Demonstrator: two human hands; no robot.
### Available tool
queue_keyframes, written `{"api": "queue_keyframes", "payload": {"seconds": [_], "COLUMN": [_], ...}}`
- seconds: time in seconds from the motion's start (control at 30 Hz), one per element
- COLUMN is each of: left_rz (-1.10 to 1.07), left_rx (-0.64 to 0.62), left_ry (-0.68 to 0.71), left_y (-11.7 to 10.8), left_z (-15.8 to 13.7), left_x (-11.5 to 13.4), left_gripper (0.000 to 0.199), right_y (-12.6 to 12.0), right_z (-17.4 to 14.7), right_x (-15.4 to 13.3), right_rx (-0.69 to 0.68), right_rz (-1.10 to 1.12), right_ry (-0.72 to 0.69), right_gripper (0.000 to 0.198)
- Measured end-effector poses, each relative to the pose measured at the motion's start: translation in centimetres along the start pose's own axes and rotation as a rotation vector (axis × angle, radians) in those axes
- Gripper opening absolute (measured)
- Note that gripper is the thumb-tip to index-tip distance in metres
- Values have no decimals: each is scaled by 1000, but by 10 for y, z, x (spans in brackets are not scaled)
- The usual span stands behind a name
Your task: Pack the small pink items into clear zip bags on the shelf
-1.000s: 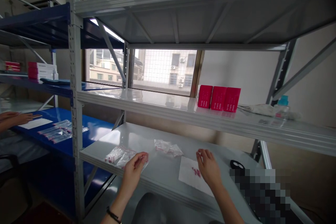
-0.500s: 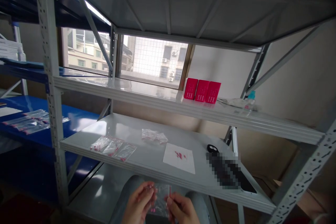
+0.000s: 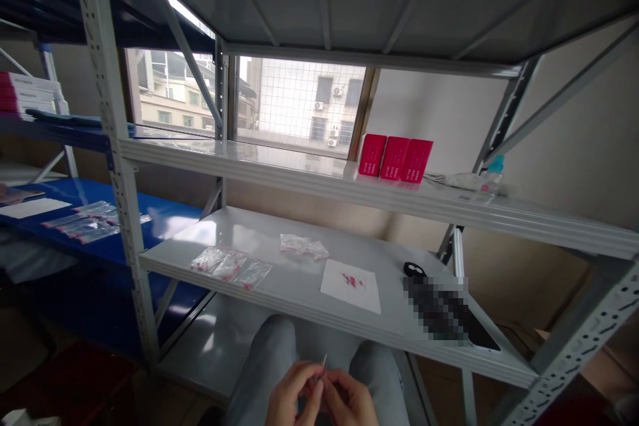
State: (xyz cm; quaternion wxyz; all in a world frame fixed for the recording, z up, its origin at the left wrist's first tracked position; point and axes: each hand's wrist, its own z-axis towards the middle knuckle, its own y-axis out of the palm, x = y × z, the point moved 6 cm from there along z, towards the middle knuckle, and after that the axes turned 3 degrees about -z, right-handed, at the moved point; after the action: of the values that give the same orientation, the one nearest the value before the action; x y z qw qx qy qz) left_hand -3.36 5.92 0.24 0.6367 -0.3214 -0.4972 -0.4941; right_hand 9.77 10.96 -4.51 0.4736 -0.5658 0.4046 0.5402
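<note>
Over our lap, below the shelf, our left hand and right hand pinch a small clear bag between fingertips, held upright so its mouth faces up. More bags lie flat on the shelf beside paper.

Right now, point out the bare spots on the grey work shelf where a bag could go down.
Bare patches: the shelf strip between the front bags and the paper sheet, and the back left corner behind those bags. Crowded: the right end, around the black object, and the middle back by the crumpled bags.
</note>
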Motion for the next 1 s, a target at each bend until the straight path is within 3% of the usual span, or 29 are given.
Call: {"api": "queue_keyframes", "payload": {"seconds": [0.23,0.33,0.47,0.6,0.87,1.0], "left_rz": [-187,-203,-181,-176,52,361], "left_rx": [76,52,-66,-60,-145,-132], "left_ry": [-172,-228,-283,-328,-252,-44], "left_y": [-2,-3,-5,-12,-9,-14], "left_z": [-7,-3,3,1,-3,-3], "left_x": [1,0,-7,-20,-39,-41], "left_gripper": [45,44,44,47,37,24], "right_y": [5,9,13,13,14,15], "right_z": [-7,-14,-19,-19,-14,-13], "right_x": [-17,-32,-44,-38,-9,-1], "right_rx": [104,155,112,39,198,289], "right_rz": [-150,-248,-272,-243,-275,-458], "right_ry": [-147,-216,-260,-181,-210,-297], "right_gripper": [53,46,44,48,54,52]}}
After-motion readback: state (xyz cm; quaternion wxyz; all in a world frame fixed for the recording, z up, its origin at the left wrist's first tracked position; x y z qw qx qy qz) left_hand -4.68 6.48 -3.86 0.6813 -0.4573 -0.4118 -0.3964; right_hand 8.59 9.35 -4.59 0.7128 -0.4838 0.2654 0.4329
